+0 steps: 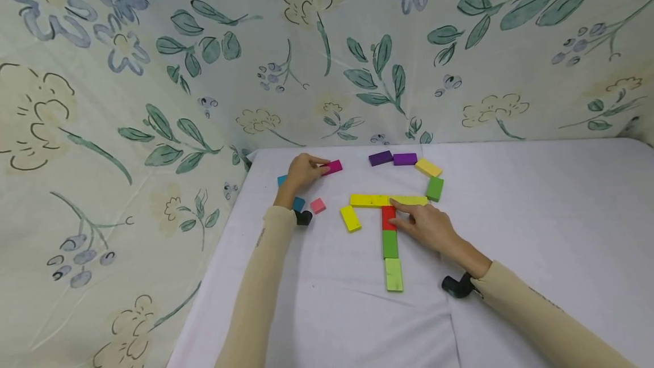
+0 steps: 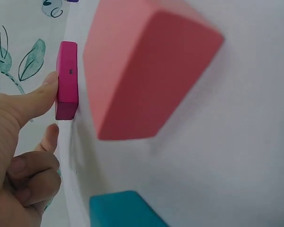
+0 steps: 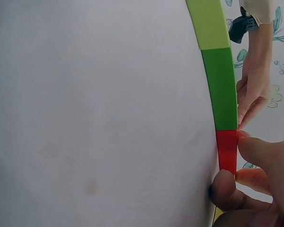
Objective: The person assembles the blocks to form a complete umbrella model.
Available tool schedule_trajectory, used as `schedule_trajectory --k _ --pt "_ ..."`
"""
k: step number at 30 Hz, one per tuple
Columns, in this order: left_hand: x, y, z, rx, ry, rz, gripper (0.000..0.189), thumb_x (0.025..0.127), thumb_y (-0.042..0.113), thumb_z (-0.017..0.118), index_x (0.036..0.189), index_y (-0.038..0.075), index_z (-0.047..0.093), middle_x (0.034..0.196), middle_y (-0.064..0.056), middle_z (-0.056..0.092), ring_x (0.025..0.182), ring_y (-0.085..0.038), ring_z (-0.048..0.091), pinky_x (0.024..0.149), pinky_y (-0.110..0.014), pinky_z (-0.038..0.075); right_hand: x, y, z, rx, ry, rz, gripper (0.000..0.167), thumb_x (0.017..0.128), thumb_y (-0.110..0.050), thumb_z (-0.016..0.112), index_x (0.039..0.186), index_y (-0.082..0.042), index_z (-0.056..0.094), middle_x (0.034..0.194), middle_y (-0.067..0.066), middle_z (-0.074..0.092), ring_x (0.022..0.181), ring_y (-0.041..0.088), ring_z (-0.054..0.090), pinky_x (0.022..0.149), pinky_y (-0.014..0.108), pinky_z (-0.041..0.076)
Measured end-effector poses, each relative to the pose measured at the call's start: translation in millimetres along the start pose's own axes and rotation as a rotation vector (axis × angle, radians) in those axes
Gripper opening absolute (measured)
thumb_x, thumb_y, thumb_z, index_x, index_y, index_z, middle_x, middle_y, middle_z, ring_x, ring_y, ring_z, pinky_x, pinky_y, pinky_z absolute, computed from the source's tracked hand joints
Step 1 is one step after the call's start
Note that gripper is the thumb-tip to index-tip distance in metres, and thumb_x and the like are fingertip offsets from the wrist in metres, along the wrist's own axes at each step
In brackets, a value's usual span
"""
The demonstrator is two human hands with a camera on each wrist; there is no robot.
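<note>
My left hand (image 1: pixel 305 172) reaches the back left of the table and pinches the left end of a magenta block (image 1: pixel 334 167). In the left wrist view that magenta block (image 2: pixel 67 78) has one digit against its side, while other fingers are curled below. My right hand (image 1: pixel 431 226) holds the red block (image 1: pixel 389 218), thumb and index near its two ends. The red block (image 3: pixel 226 149) meets a green block (image 3: pixel 221 90) in the right wrist view. Light green (image 1: pixel 394 275) and green blocks continue the column; yellow blocks (image 1: pixel 369 201) form a bar across its top.
A loose yellow block (image 1: pixel 351 218) and a pink block (image 1: pixel 318 205) lie left of the column. Blue blocks (image 1: pixel 298 204) are partly hidden by my left arm. Purple (image 1: pixel 405 159), yellow (image 1: pixel 428 167) and green blocks (image 1: pixel 435 189) curve behind the bar. Floral cloth (image 1: pixel 317 72) hangs behind.
</note>
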State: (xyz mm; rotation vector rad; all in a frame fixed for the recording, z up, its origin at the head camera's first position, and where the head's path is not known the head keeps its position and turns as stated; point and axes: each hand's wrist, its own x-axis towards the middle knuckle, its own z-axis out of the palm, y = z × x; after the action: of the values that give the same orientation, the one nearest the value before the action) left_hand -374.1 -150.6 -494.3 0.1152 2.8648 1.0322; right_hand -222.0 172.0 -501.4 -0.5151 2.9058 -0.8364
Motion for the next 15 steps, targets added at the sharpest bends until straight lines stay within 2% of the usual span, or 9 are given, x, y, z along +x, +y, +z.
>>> schedule_trajectory --k 6,11,15 --pt "1.7 -0.7 3.8 0.011 0.043 0.024 0.026 0.093 0.031 0.079 0.118 0.023 0.081 0.107 -0.007 0.061 0.1 -0.025 0.053 0.084 -0.035 0.044 0.4 -0.6 0.3 -0.012 0.003 -0.008 0.061 0.095 -0.039 0.074 0.148 -0.014 0.058 0.057 -0.004 0.036 0.049 0.011 0.035 0.048 0.023 0.023" --pt "1.3 -0.8 6.0 -0.025 0.024 0.065 0.028 0.094 0.028 0.078 0.121 0.023 0.079 0.111 -0.008 0.066 0.102 -0.026 0.054 0.084 -0.034 0.044 0.0 -1.1 0.2 -0.018 0.0 -0.002 0.061 0.095 -0.039 0.074 0.148 -0.014 0.058 0.058 -0.004 0.037 0.049 0.011 0.035 0.048 0.023 0.023" --pt "1.5 -2.1 7.9 -0.036 0.029 0.07 0.026 0.095 0.029 0.077 0.121 0.025 0.079 0.112 -0.007 0.066 0.102 -0.025 0.053 0.083 -0.033 0.042 -0.2 -1.5 0.3 -0.014 -0.002 0.001 0.061 0.095 -0.038 0.074 0.148 -0.014 0.058 0.058 -0.004 0.037 0.049 0.012 0.035 0.048 0.023 0.023"
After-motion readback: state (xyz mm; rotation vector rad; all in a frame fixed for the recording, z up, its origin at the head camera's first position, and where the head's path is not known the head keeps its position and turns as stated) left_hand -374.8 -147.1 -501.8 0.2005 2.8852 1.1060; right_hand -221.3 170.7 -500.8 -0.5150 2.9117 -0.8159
